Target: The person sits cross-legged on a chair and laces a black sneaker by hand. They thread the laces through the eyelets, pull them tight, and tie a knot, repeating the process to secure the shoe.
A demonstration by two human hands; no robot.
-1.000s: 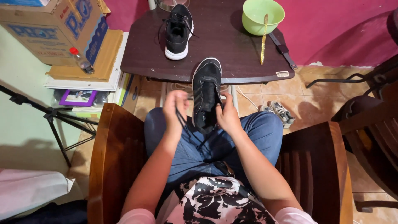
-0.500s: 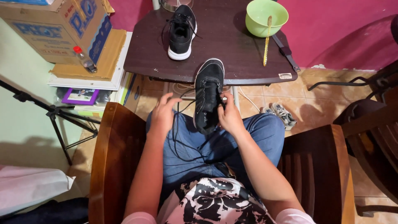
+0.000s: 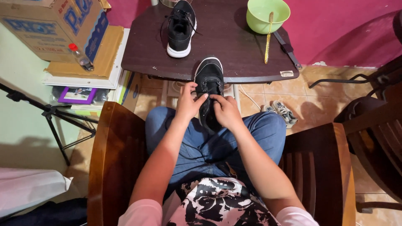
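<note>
**Two hands working at a black shoe on a seated person's lap**

Head view, looking down: a person sits in a dark wooden chair (image 3: 113, 167) whose arms rise close on both sides of the blue-jeaned legs, leaving only a narrow lane for the forearms. Just ahead, the near edge of a dark desk (image 3: 234, 58) sits almost above the knees; the toe of the black shoe (image 3: 209, 79) reaches that edge. To the right, past the chair arm, there is open tiled floor (image 3: 326, 96); to the left, a tripod leg (image 3: 54, 121) and a shelf crowd in.

The shoe rests on the lap, toe pointing away. The left hand (image 3: 189, 102) and right hand (image 3: 226, 111) meet over its laces, fingers curled nearly closed, pinching at the lacing and touching each other. A second black shoe (image 3: 180, 29) stands on the desk, well apart, near a green bowl (image 3: 268, 14).
</note>
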